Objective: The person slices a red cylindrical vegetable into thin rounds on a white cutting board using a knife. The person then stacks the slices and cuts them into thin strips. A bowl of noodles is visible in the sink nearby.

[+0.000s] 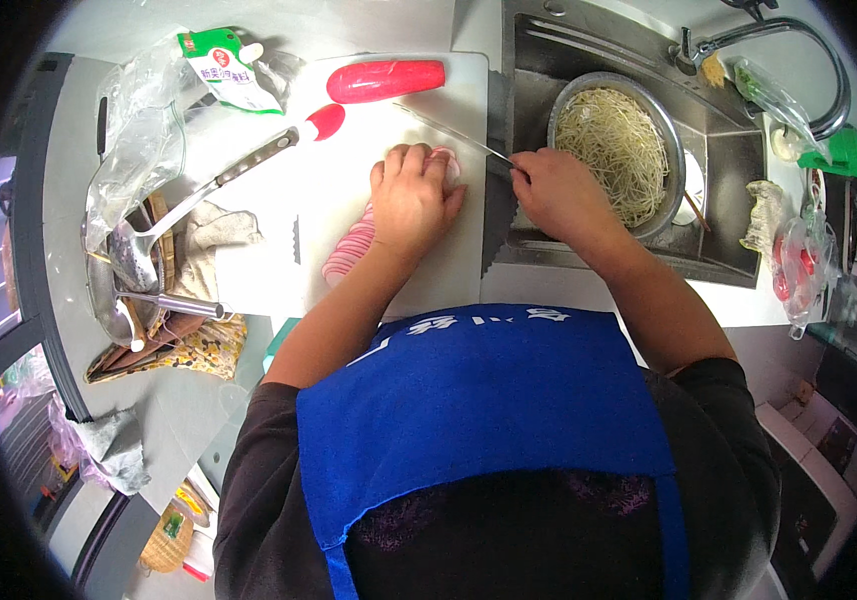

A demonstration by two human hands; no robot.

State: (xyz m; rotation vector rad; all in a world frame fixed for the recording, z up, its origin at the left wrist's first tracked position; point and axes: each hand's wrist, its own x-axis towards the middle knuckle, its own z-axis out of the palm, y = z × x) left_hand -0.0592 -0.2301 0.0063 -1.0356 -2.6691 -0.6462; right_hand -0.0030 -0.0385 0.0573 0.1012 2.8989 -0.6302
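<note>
My left hand (pixel 411 196) lies palm down over a row of thin pink-edged radish slices (pixel 351 247) on a white cutting board (pixel 368 161). Its fingertips rest against a cut piece of radish (pixel 452 165). My right hand (pixel 560 187) grips a kitchen knife (pixel 458 135) at the board's right edge; the fingers cover its handle. The blade slants up and left, apart from the slices. A long piece of red radish (pixel 386 81) sits at the board's far side, and a smaller red cut end (pixel 326 122) is left of it.
In the steel sink (pixel 732 169), a metal bowl (pixel 672 180) holds pale thin strands resembling bean sprouts (pixel 612 154), under a curved faucet (pixel 845 82). Leftward are a metal ladle (pixel 173 214), a folded cloth (pixel 218 229) and a green-and-white pouch (pixel 230 71). A plastic bag (pixel 803 262) lies right.
</note>
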